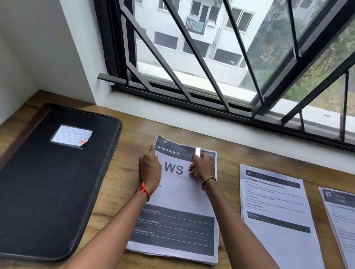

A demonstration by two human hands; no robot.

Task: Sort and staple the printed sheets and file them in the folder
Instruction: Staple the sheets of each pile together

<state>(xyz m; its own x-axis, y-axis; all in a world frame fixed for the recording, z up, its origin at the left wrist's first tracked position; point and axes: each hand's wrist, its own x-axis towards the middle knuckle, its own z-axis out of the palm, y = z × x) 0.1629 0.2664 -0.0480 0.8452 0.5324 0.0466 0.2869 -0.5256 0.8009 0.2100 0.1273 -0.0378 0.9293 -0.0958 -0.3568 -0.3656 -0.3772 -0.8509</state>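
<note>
A stack of printed sheets headed "LIVING ROOM" (180, 200) lies on the wooden desk (130, 130) in front of me. My left hand (149, 169) rests on the stack's left edge, with its fingers curled at the upper left corner. My right hand (203, 168) grips a small white stapler (197, 155) over the upper middle of the top sheet. A second pile of sheets (276, 214) lies to the right, and a third pile (348, 224) at the far right edge. The closed black folder (40, 187) lies at the left.
A white lined label (72, 136) sits on the folder's cover. A white window ledge (216, 120) and a barred window (221, 53) run along the back of the desk. A white wall (20, 47) closes off the left side.
</note>
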